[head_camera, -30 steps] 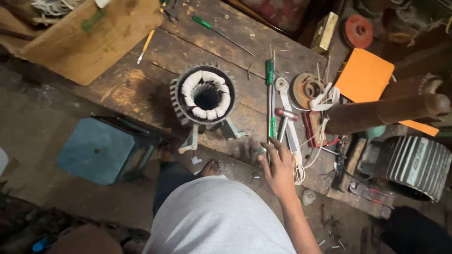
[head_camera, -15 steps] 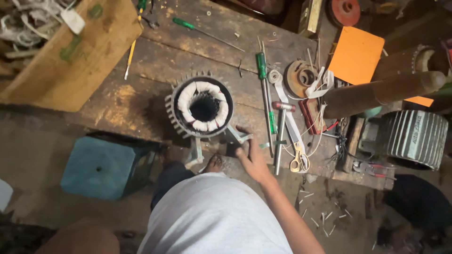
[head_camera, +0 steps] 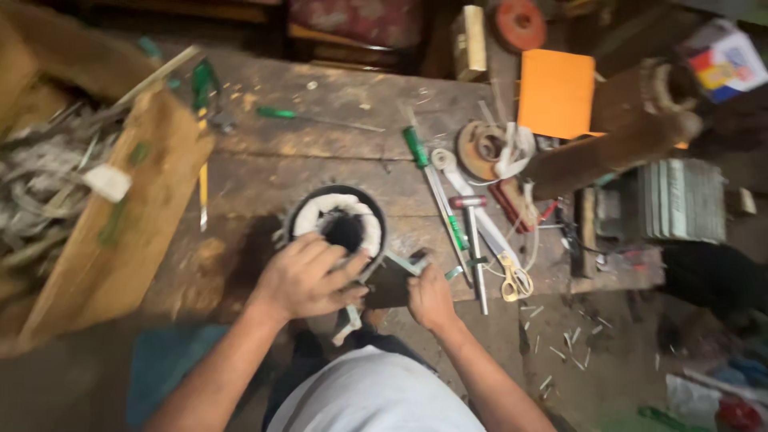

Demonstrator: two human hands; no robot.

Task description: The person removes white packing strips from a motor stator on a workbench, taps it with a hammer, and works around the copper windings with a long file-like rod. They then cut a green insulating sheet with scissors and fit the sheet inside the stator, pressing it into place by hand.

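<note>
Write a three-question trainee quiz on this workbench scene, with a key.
1. True or false: the left hand rests on the near edge of the stator.
2. What lies right of the hammer at the bench front edge? A) pliers B) scissors C) a brush
3. Fill in: the orange sheet lies at the bench's far ____ side.

Key:
1. True.
2. B; their handles are yellow.
3. Right. The right hand is at the stator's foot; whether it grips it cannot be told.
</note>
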